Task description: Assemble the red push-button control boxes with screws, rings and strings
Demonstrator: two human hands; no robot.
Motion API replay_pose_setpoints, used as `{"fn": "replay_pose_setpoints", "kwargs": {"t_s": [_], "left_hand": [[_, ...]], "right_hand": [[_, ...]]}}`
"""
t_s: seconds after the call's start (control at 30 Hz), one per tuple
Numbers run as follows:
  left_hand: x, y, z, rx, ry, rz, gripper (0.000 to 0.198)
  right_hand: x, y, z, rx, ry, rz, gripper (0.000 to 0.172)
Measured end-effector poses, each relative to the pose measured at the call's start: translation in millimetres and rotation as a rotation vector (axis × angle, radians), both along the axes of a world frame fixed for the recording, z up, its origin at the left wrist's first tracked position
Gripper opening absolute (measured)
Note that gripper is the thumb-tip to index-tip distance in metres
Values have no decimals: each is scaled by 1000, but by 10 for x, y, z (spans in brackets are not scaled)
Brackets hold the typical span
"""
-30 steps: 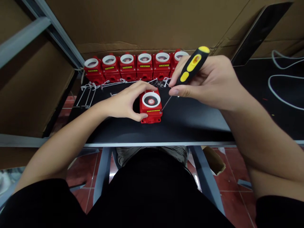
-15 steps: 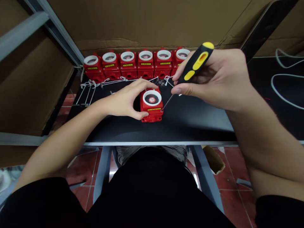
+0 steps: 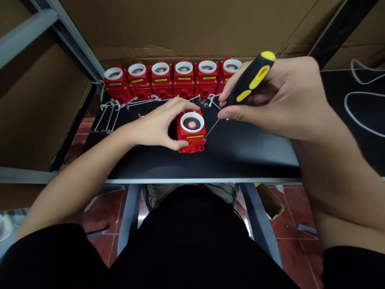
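Observation:
A red box with a white ring and a dark round window rests on the black tabletop in front of me. My left hand grips it from the left, thumb on the near side and fingers at the far side. In my right hand is a black and yellow screwdriver, held at a slant. Its thin shaft runs down to the left, and the tip meets a screw at the box's near right corner. The lower fingers of my right hand are partly hidden behind the handle.
Several similar red boxes stand in a row along the cardboard wall. White cords with metal rods lie at the left, and small loose screws lie behind the held box. A pale cable loops at the right.
The screwdriver handle has shifted slightly to the right and tilted a little more, with its tip still at the same corner. My left hand keeps its hold on the box.

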State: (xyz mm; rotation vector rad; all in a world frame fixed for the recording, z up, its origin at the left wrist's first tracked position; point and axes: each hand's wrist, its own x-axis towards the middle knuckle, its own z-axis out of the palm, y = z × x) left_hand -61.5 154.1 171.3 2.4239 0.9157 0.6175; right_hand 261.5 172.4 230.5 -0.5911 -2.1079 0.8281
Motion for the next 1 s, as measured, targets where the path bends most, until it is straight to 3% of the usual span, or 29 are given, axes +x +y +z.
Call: {"fn": "replay_pose_setpoints", "kwargs": {"t_s": [0.13,0.27,0.4,0.73,0.9,1.0], "left_hand": [[24,-3,-8,-7,12,35,102],[21,-8,0,2,17,36,98],[-7,9,-4,12,28,23,98],[-9,160,-41,-7,-46,-84,97],[-9,133,-69,1,-48,-45,97],[-7,96,-61,-5,-31,-12,98]], "right_hand": [[9,-48,28,-29,19,102,25],[-33,5,-25,-27,121,237,31],[-85,78,-100,-125,162,260,27],[-205,317,-115,-283,78,521,20],[-228,148,-81,-330,86,418,37],[-209,125,-96,-198,127,328,39]]}}
